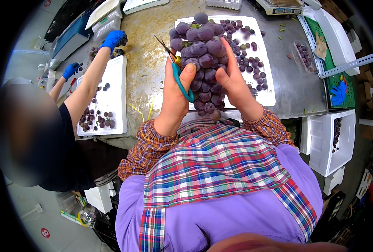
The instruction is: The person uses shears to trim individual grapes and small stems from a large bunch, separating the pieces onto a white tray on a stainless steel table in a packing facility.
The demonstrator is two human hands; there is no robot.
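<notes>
A large bunch of dark purple grapes [205,52] is held up in front of me between my two hands. My left hand [173,94] is closed against its left side, thumb at the front. Small scissors [182,84] with teal handles hang at that same hand, a loop by the thumb and the thin blades pointing up and away. Around the right side of the bunch curves my right hand [239,86], its thumb pressed on the berries. Both hands' other fingers are partly hidden behind the fruit. Below the bunch's far side lies a white tray [267,90] with many loose grapes.
At left a person in blue gloves [112,40] works over another white tray [121,84]. To the right stand a clear punnet of grapes [304,56], a perforated metal rail [350,65], a blue glove [339,92] and a white foam box [321,155]. A scale [281,7] sits far right.
</notes>
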